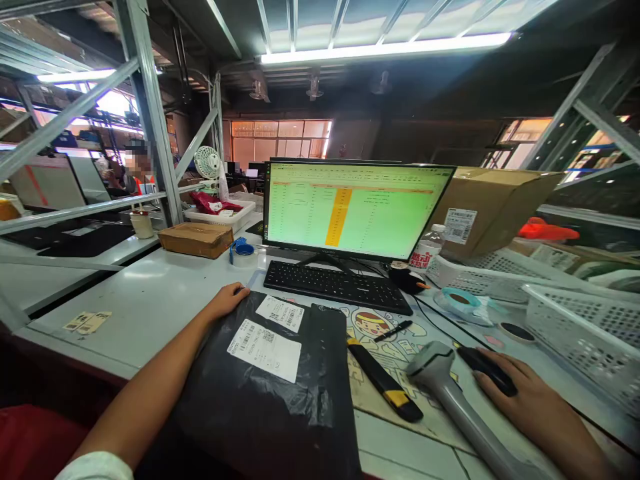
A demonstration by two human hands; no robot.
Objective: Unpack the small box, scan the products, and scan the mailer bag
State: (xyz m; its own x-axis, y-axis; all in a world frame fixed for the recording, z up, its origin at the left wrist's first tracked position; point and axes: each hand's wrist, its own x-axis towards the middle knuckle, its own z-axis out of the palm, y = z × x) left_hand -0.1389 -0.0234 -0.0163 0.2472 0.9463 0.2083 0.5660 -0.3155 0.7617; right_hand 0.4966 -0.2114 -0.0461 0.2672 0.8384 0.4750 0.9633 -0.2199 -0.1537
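A black plastic mailing bag [320, 360] with two white printed labels [265, 350] lies at the table's front edge, overhanging it. My left hand [227, 301] is closed at the bag's upper left corner; part of its grip is hidden. On the right, my right hand [535, 393] is wrapped over a black computer mouse [487, 371]. Close beside that hand lies a grey barcode scanner [460, 400]. Between scanner and bag is a black-and-yellow utility knife [385, 380], with a black pen [393, 331] just above it on the cartoon-printed mat [370, 323].
Behind the bag stand a keyboard [335, 285] and a monitor [350, 210] showing a spreadsheet. A cardboard box [197, 239] and tape [244, 252] sit at left. White baskets [585, 333] and a large carton [485, 207] crowd the right. Another person [140, 170] is at far left.
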